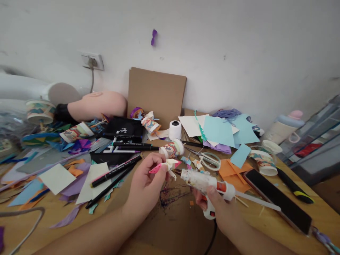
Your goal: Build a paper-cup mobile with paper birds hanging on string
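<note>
My left hand (pixel 148 180) pinches a small folded paper piece (pixel 171 164), white with pink tips, that looks like an origami crane. In my right hand (pixel 221 209) is a white hot glue gun (pixel 198 180), its nozzle pointing left and close to the folded paper. A pale glue stick (pixel 259 200) sticks out of the back of the gun. Just behind the folded paper lies a patterned paper cup (pixel 172 148) on its side. Under both hands is a brown cardboard sheet (pixel 159 226) with dark smudges.
Scissors (pixel 209 161), a thread spool (pixel 175 130) and coloured paper (pixel 219 131) lie behind the hands. A phone (pixel 277 200) and a black-and-yellow cutter (pixel 296 186) are at the right. Markers (pixel 114 173) and scraps crowd the left, near a mannequin head (pixel 98 105). Cardboard (pixel 156 92) leans on the wall.
</note>
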The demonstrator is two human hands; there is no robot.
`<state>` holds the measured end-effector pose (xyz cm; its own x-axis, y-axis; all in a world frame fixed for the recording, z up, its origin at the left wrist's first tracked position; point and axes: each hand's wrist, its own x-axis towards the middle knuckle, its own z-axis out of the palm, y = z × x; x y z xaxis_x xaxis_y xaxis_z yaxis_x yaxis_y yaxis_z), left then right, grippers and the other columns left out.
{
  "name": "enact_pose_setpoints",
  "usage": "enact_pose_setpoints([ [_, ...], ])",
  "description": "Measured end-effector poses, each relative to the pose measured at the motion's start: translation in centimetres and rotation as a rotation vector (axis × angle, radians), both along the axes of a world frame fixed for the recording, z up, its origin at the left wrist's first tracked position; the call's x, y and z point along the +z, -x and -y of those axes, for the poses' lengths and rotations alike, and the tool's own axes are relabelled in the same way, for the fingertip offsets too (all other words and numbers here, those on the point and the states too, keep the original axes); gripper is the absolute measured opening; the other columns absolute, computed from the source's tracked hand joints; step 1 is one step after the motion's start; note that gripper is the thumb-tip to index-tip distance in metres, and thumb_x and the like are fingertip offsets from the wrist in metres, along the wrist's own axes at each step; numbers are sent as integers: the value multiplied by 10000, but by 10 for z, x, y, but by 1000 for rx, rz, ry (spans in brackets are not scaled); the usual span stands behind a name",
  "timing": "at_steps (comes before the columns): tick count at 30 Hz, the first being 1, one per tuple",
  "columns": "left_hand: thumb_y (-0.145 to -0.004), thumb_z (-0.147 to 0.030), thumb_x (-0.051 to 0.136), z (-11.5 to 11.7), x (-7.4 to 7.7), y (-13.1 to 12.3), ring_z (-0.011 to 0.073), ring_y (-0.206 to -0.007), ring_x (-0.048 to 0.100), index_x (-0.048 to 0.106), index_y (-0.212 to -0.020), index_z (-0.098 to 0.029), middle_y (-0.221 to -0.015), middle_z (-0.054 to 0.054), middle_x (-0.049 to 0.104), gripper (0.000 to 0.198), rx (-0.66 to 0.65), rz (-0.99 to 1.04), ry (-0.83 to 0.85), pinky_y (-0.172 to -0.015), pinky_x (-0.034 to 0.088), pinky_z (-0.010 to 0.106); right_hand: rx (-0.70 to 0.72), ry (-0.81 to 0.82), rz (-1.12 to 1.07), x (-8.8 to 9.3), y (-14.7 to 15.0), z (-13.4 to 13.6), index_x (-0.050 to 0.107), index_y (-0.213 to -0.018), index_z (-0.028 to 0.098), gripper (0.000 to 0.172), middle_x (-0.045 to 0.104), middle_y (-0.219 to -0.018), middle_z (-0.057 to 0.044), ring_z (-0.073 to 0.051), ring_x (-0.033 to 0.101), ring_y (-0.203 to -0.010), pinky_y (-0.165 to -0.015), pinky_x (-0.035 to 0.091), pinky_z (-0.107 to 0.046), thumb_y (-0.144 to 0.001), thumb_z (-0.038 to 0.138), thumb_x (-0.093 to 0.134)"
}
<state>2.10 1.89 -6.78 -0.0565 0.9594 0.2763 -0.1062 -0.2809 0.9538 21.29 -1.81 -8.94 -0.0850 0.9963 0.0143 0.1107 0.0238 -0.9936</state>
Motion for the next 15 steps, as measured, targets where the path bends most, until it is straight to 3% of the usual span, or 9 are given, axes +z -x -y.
enact_pose_setpoints([
  [9, -877, -265, 561, -3, -6, 2, 116, -634, 535, 495, -714, -206, -865, -7, 540, 185, 20, -21, -32, -614, 456, 247, -104, -1, -14, -2, 4, 1, 587, -552, 168, 636, 487, -497, 4, -103, 411, -455, -446, 309, -235, -766, 766, 535],
  [15, -870, -249, 563, -3, -5, 2, 122, -632, 525, 492, -701, -206, -815, -12, 529, 189, 44, -63, -57, -605, 444, 247, -19, -9, -8, -4, -2, -2, 637, -601, 160, 588, 538, -532, -17, -116, 455, -486, -461, 355, -239, -817, 699, 543],
])
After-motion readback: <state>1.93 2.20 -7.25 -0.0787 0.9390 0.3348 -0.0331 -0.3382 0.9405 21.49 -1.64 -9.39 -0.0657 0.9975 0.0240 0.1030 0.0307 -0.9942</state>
